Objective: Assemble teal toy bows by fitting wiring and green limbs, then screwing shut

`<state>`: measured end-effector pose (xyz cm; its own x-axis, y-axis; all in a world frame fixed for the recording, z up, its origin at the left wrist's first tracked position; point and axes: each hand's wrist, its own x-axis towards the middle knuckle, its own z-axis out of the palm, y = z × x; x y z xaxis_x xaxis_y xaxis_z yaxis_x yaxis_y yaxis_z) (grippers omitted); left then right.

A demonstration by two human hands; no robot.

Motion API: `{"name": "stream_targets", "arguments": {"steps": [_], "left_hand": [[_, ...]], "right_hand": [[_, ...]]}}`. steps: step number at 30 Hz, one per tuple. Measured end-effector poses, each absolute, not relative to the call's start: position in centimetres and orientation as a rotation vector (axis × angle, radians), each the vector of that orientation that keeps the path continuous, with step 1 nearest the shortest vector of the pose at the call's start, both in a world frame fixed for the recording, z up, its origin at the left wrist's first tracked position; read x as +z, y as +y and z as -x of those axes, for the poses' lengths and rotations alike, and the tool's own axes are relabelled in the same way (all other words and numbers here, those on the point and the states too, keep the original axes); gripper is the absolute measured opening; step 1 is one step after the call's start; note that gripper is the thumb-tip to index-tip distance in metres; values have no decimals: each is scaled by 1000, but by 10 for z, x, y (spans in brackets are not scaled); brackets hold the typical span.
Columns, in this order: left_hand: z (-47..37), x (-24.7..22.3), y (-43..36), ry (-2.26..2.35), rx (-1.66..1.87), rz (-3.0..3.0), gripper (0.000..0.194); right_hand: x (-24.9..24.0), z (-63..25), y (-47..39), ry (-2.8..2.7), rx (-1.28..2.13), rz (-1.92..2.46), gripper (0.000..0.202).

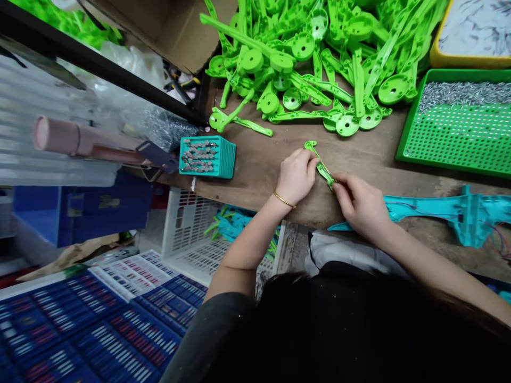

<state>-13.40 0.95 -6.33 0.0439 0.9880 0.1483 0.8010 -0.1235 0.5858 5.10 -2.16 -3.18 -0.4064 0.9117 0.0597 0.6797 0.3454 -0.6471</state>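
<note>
Between my two hands, over the wooden workbench (255, 186), is a slim green plastic part (324, 173) with a thin wire-like line along it. My left hand (297, 173) pinches its upper stretch; my right hand (361, 205) grips its lower end, thumb against fingers. Under and behind my right wrist lies a turquoise plastic piece (423, 208) with thin wires on it. A heap of green plastic arms with round discs (275, 64) lies beyond my hands. One pair of green arms (239, 122) rests apart at the heap's near left.
A turquoise basket stack (227, 157) holding metal pieces stands to the left. At right are a green perforated tray (451, 138) of small screws and a yellow-rimmed tray (435, 53). Below the bench edge sits a white crate (171, 223) with plastic parts.
</note>
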Motion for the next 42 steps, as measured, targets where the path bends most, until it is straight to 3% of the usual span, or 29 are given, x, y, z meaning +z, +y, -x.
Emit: {"name": "stream_targets", "arguments": {"steps": [6, 13, 23, 31, 42], "left_hand": [[133, -76, -1, 1727, 986, -2000, 14], [136, -86, -7, 1740, 1057, -2149, 22], [134, -82, -3, 1721, 1067, -2077, 18], [128, -73, -2, 1860, 864, -2108, 14], [130, -46, 15, 1713, 189, -2397, 22]], "right_hand": [[-24, -53, -28, -2301, 671, 1332, 25], [-21, -51, -43, -2457, 307, 1347, 26], [-24, -52, -41, -2377, 241, 1280, 24], [-27, -50, -40, -2364, 271, 1244, 24], [-35, -56, -29, -2157, 748, 1294, 26]]}}
